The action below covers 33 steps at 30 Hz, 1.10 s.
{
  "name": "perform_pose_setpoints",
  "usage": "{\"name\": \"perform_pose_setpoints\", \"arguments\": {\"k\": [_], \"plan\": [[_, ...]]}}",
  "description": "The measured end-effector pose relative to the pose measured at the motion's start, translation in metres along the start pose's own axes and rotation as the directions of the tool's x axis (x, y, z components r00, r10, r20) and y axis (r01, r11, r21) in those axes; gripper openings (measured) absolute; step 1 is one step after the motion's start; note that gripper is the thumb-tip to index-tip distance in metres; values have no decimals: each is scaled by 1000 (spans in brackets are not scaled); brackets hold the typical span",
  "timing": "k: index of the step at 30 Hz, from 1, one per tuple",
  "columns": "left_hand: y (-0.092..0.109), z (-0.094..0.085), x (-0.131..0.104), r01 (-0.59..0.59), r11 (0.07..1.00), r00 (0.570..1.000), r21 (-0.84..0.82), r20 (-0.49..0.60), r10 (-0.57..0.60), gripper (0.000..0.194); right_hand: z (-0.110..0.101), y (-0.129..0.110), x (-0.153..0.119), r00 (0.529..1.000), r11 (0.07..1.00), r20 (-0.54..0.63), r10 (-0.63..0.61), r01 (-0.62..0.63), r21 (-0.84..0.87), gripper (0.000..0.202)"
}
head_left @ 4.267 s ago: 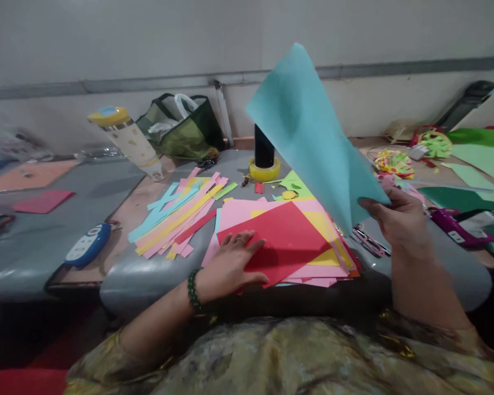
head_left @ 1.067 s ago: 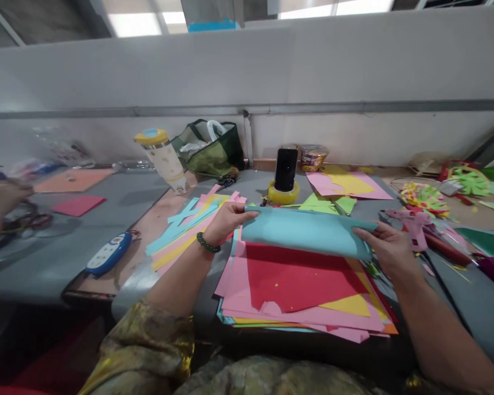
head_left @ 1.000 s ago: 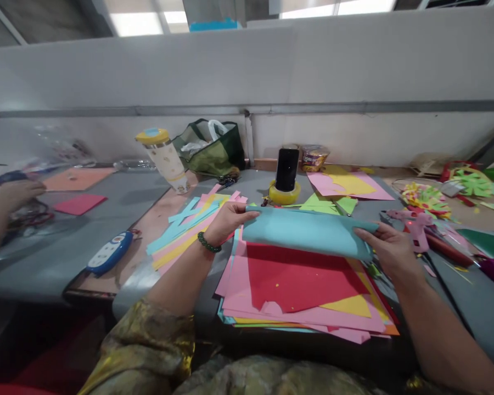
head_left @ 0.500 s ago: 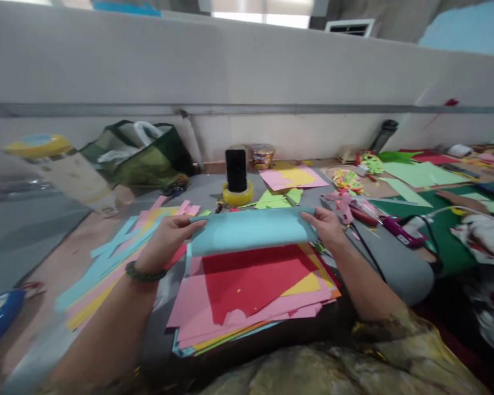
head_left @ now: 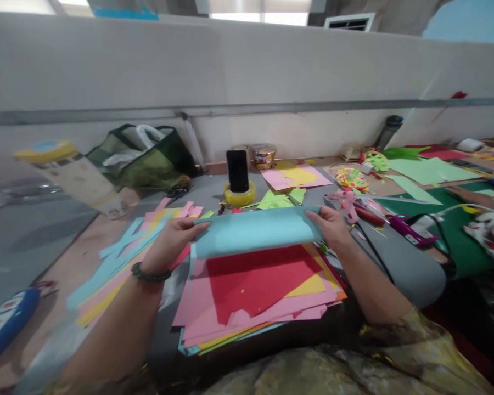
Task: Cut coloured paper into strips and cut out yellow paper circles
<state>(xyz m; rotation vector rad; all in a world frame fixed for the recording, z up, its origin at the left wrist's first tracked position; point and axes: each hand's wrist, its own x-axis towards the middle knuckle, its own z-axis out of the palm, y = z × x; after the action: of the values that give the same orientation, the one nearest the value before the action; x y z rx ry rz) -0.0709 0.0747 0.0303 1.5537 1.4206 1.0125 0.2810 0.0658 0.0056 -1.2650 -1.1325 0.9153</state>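
Observation:
A light blue sheet of paper [head_left: 257, 233], bent over along its far edge, is stretched between my two hands. My left hand [head_left: 179, 241] pinches its left end between thumb and fingers. At the right end my right hand [head_left: 329, 225] grips it the same way. Below the blue paper lies a pile of coloured paper, with a torn-edged red sheet [head_left: 259, 282] on top of pink sheets [head_left: 197, 323]. Yellow, green and blue edges show lower in the pile. The blue paper hides the back of this pile.
Paper strips [head_left: 119, 263] lie at left, near a tumbler [head_left: 78, 181] and a green bag [head_left: 148, 159]. A phone [head_left: 237, 171] stands in a yellow tape roll [head_left: 239, 195]. To the right are a pink glue gun [head_left: 348, 206], a purple device [head_left: 411, 230] and another person's hand [head_left: 463, 193].
The whole view has shifted slightly, so everything appears a little further right. Both hands keep their hold on the blue paper, which looks almost unchanged.

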Motion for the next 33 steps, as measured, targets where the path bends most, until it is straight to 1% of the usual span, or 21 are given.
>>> {"name": "perform_pose_setpoints", "arguments": {"k": [3,7,11,16,21,24,28,30,33], "plan": [[-3,-1,0,-15,999,999,-34,38,16,42,0,1,0,1000,1000,-4,12,-12,7,51],[-1,0,0,-44,997,998,-56,41,47,46,1,-1,-1,999,1000,-39,23,-23,11,51],[2,1,-3,-44,996,997,-73,53,48,50,1,-3,-2,999,1000,-37,24,-24,-1,49],[5,1,-5,-39,997,997,-69,70,44,54,1,-1,-1,999,999,-25,-21,20,-25,46],[10,0,-8,-61,998,994,-30,86,64,55,2,2,-1,999,999,-36,-13,12,-38,46],[17,-5,-12,-90,994,989,65,121,82,52,2,2,-1,1000,996,-5,-5,5,-93,48],[21,-14,-22,-126,952,978,277,197,72,46,-3,5,-1,986,963,163,-25,68,-262,45],[18,-15,-27,-135,917,971,375,234,47,45,-6,9,-3,973,932,228,-20,101,-347,42],[9,-8,-32,-119,870,968,478,252,-5,42,-8,17,-8,963,842,263,-54,185,-506,34]]}}
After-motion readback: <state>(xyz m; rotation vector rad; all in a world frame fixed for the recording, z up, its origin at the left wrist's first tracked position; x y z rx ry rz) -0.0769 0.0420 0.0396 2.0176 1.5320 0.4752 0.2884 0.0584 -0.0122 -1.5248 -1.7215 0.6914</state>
